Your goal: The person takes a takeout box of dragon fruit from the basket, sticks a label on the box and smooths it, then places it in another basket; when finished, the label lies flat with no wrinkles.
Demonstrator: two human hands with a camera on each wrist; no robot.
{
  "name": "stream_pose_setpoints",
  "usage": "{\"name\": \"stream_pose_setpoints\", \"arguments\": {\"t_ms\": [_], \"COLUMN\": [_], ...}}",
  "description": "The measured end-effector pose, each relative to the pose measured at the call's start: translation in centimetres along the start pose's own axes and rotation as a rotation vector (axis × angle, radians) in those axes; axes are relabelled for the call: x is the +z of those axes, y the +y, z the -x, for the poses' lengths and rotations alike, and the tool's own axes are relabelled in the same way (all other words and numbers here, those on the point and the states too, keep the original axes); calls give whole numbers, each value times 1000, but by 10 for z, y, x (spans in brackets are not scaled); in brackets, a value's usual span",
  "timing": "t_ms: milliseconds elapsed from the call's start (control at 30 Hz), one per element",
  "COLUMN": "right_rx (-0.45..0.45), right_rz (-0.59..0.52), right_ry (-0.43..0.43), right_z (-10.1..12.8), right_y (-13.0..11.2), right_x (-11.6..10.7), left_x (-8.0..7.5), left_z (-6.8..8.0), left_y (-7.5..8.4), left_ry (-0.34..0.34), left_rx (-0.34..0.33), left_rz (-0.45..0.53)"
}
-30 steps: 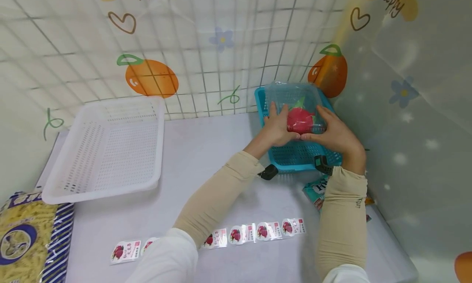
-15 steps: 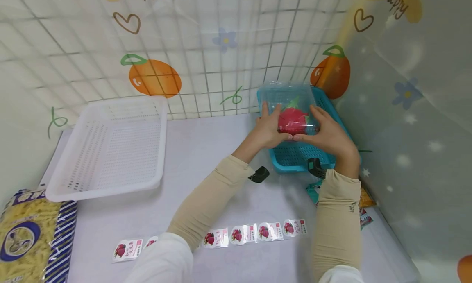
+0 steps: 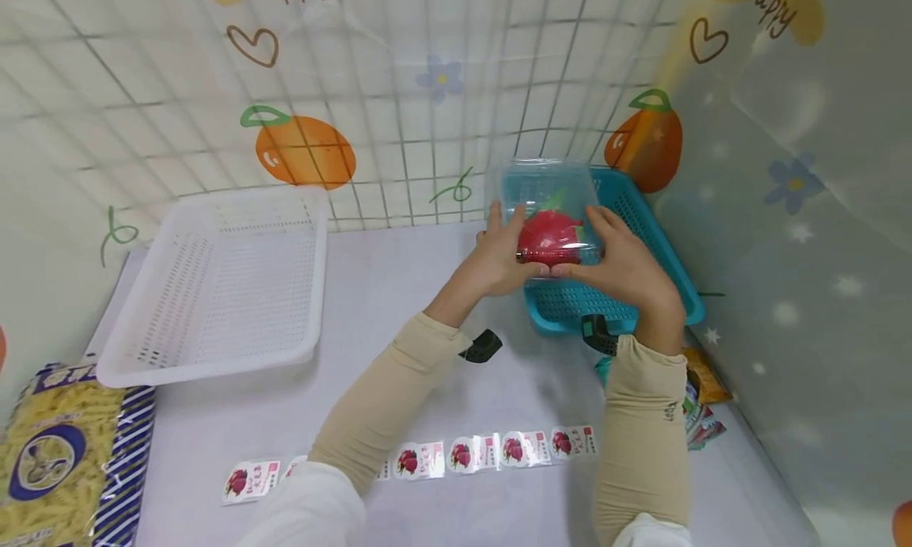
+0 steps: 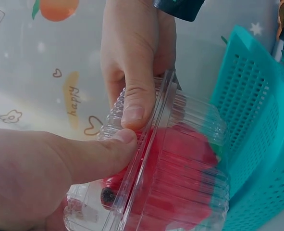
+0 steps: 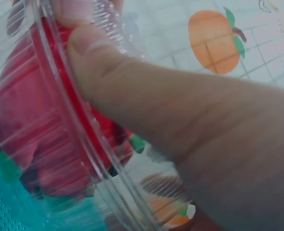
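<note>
A clear plastic clamshell box (image 3: 552,179) with a red dragon fruit (image 3: 550,234) inside is held up over the teal basket (image 3: 659,250). My left hand (image 3: 499,254) grips its left side and my right hand (image 3: 623,262) its right side. Both thumbs meet at the near edge; in the left wrist view the thumbs press on the box's seam (image 4: 151,139), where lid and base lie together. The right wrist view shows the right thumb (image 5: 132,91) on that same rim, with the fruit's red skin behind the plastic.
A white basket (image 3: 319,294) stands at the left, above a bag of yellow pasta (image 3: 64,452). A row of dragon fruit stickers (image 3: 470,453) lies along the front of the table. Snack packets (image 3: 701,412) lie by the right forearm. A printed curtain over a wire grid rises behind.
Both hands have carried the box with the dragon fruit leftward and slightly nearer, uncovering more of the teal basket's right side. Their grip looks the same.
</note>
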State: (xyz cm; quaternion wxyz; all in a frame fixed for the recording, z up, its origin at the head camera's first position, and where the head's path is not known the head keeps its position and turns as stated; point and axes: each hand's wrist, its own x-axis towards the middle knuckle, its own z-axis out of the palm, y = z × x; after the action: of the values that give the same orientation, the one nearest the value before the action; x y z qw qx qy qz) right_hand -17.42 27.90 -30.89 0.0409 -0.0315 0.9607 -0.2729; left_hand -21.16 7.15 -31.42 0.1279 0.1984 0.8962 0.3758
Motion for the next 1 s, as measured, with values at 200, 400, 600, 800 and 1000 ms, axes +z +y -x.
{"name": "stream_pose_setpoints", "arguments": {"t_ms": [200,400,600,800,1000], "right_rx": [-9,-31,-76,-92,-100], "right_rz": [-6,1,-3,15,31], "right_ry": [1,-1,20,37,31], "right_z": [2,2,2,2,3], "right_y": [-14,-25,-37,-50,-60], "right_x": [6,17,27,35,42], "left_x": [-9,-16,-23,-29,-34], "left_z": [11,25,39,50,59], "left_y": [-8,-17,-26,-34,-41], "left_ry": [10,36,64,84,89], "left_rx": [3,4,-19,-20,-27], "left_rz": [-5,-6,11,14,20]}}
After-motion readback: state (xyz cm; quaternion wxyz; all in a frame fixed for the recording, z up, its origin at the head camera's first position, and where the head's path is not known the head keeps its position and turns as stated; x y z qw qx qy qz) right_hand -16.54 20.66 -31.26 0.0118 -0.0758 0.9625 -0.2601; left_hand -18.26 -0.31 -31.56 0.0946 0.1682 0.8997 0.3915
